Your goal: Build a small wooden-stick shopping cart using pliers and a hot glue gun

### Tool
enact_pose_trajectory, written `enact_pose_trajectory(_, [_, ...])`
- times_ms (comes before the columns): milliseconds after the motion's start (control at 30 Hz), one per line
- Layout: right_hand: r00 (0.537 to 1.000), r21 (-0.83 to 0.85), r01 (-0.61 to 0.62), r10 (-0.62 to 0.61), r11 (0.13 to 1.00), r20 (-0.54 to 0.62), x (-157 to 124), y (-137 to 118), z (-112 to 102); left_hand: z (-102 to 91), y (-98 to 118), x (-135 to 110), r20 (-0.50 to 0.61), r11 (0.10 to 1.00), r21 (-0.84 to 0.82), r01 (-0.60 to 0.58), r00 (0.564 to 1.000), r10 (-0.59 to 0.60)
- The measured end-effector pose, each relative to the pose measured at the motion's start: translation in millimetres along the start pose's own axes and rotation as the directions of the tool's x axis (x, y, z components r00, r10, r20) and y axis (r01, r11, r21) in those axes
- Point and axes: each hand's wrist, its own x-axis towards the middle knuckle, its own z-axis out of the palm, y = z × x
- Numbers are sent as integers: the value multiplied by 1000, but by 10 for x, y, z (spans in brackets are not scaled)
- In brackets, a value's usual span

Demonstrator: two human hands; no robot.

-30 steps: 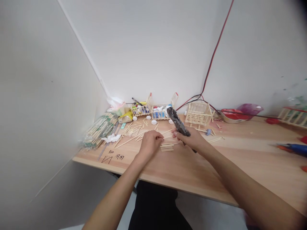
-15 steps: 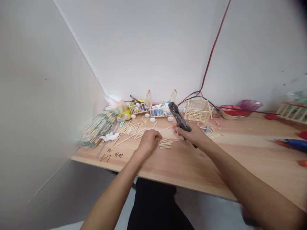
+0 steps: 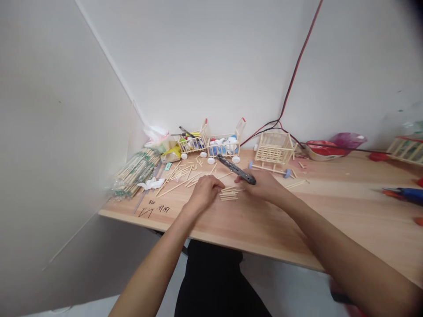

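Observation:
My left hand (image 3: pixel 205 192) rests on the table with curled fingers, its fingertips at the left ends of a small row of short wooden sticks (image 3: pixel 229 193). Whether a stick is pinched there, I cannot make out. Right of the row, my right hand (image 3: pixel 259 182) is closed around a dark hand tool (image 3: pixel 236 169) with a rounded head, which points up and to the left. Its exact kind is unclear. The fingertips of this hand are near the sticks and partly hidden. Longer loose sticks (image 3: pixel 178 187) lie beyond my left hand.
Stick-built carts (image 3: pixel 224 147) with white wheels stand along the wall, filled with small items. A stick basket (image 3: pixel 275 149) sits behind a wheeled axle (image 3: pixel 269 168). Bagged sticks (image 3: pixel 137 171) lie left, a red-lined bowl (image 3: pixel 325 152) and a blue-handled tool (image 3: pixel 408 194) right.
My right hand has turned, so the dark tool lies lower and flatter, its head further left. The hand has come slightly nearer the short sticks. My left hand has stayed about where it was.

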Motion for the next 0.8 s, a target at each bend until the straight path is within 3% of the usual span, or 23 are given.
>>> enact_pose_trajectory(167, [997, 2, 62, -62, 998, 47, 4, -4, 12, -6, 37, 26, 15, 999, -31, -31, 999, 31])
enact_pose_trajectory(433, [998, 4, -58, 58, 998, 15, 35, 26, -29, 14, 177, 210, 138, 971, 233, -43, 990, 11])
enact_pose_trajectory(600, [996, 18, -84, 84, 996, 19, 34, 14, -67, -17, 279, 326, 266, 960, 279, 0, 961, -77])
enact_pose_trajectory(800, [998, 50, -63, 63, 997, -9, 25, 8, -85, -73, 373, 416, 314, 959, 283, 10, 944, -102])
